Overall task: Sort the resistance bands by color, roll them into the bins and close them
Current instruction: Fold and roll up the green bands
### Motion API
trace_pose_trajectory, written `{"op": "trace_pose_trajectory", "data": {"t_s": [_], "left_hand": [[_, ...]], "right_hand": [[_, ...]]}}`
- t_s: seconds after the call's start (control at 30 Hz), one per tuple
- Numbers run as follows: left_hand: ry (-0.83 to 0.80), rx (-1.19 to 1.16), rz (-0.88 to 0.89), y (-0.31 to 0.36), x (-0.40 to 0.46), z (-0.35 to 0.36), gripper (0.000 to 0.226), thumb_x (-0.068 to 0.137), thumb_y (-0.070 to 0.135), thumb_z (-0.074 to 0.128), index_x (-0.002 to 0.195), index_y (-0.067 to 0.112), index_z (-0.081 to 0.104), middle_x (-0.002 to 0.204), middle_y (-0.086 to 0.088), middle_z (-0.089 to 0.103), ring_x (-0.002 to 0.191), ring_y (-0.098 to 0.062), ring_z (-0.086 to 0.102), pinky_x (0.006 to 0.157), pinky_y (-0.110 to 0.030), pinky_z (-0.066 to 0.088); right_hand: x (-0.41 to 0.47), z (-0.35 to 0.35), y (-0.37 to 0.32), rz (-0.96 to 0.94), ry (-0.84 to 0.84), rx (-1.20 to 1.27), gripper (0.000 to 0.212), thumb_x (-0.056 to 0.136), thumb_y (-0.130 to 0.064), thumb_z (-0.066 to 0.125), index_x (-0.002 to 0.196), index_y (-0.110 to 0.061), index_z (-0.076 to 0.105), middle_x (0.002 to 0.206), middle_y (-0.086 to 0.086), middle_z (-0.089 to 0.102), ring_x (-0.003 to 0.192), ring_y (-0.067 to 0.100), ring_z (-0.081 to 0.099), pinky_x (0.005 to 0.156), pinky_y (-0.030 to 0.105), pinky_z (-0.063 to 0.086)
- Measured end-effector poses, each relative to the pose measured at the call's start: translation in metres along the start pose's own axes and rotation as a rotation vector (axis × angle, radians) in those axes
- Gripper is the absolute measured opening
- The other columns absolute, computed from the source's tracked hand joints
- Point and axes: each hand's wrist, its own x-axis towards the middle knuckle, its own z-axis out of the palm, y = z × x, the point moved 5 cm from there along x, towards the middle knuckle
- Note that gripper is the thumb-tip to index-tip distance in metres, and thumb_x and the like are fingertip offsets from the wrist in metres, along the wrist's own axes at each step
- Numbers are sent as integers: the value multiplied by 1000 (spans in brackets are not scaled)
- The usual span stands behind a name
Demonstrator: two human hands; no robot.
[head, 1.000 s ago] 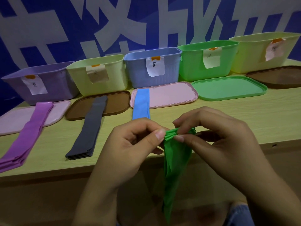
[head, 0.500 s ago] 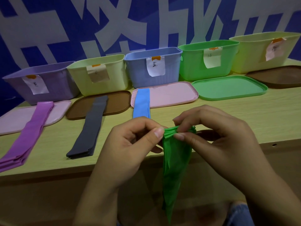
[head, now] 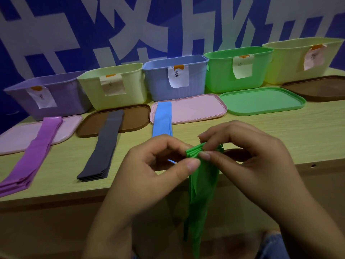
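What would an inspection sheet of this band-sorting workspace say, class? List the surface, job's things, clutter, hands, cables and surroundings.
Surface: wooden table, bands and lids on it.
Job's things: five open bins, among them the green bin; purple band, grey band and blue band lie flat; green bands hang from the hands.
Clutter: nothing seen.
Hands: left hand and right hand pinch the green bands' top end.
Cables: nothing seen.
Surroundings: blue-and-white wall.

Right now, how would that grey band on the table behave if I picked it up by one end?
The grey band would probably droop limply, as the green band hangs slack from both hands. It looks thin and light. Its stacked layers, visible at the near end, may slide apart.
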Motion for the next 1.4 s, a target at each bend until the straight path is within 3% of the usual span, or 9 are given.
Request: {"op": "trace_pose_trajectory", "data": {"t_s": [0.1, 0.23, 0.43, 0.67, 0.87, 1.03, 1.13, 1.27, 1.4], "left_hand": [[9, 20, -3, -1, 0, -1, 17, 71, 13, 75, 83, 24, 69, 80, 8, 73, 76, -7, 69, 66, -15, 52], [-14, -37, 25, -2, 1, -1, 11, 72, 23, 70, 83, 21, 69, 83, 3, 73, 77, -10, 69, 67, -18, 52], [-75, -74, 52, -3, 2, 1, 7, 75, 20, 66, 82, 22, 66, 88, 1, 71, 83, -13, 67, 72, -21, 53], [-106, -57, 80, -3, 2, 1, 7, 77, 17, 65, 84, 20, 66, 88, 1, 70, 86, -15, 67, 75, -22, 53], [-72, -73, 54, -4, 0, 2, 8, 75, 21, 67, 81, 25, 68, 86, 2, 71, 82, -13, 67, 72, -22, 53], [-55, -203, -27, -9, 3, 2, 13, 73, 29, 70, 81, 20, 73, 80, -2, 71, 76, -16, 67, 67, -26, 55], [-39, -247, -59, -12, 4, 0, 16, 75, 24, 63, 78, 12, 72, 74, -2, 70, 69, -12, 66, 62, -23, 53], [-47, -336, -128, -16, 5, 1, 14, 72, 24, 63, 73, 15, 73, 73, -5, 69, 68, -18, 67, 60, -27, 54], [-49, -392, -181, -19, 7, 1, 15, 69, 25, 64, 70, 12, 73, 70, -9, 67, 66, -19, 65, 58, -28, 53]], "right_hand": [[0, 1, 0, -6, -18, 18, 10, 78, -29, 63, 80, -19, 65, 95, -12, 64, 97, 5, 62, 64, 15, 53], [0, 1, 1, 32, -53, 94, 9, 77, -33, 64, 83, -27, 64, 99, -13, 63, 101, 7, 61, 65, 20, 55], [-1, 1, 7, 186, -112, 240, 18, 67, -40, 68, 80, -27, 63, 102, -13, 66, 100, 6, 64, 65, 36, 57], [-1, 2, 7, 195, -143, 231, 19, 66, -41, 69, 78, -27, 63, 100, -13, 67, 99, 7, 65, 64, 42, 56], [-2, -1, 3, 130, -112, 207, 16, 71, -35, 67, 79, -22, 63, 95, -13, 67, 95, 8, 65, 63, 28, 57], [-3, -5, -4, -10, -38, 14, 12, 78, -30, 63, 79, -18, 63, 89, -14, 65, 90, 5, 63, 62, 14, 50], [-4, -4, -5, -63, -31, -25, 13, 79, -27, 64, 78, -14, 64, 89, -11, 66, 90, 3, 63, 63, 13, 50], [-3, -3, -3, -67, -40, 25, 13, 79, -25, 64, 77, -13, 64, 89, -9, 66, 94, 1, 62, 65, 12, 49], [-4, -3, 0, -13, -54, 133, 9, 78, -27, 64, 77, -19, 62, 92, -10, 66, 97, 4, 63, 63, 23, 53]]}}
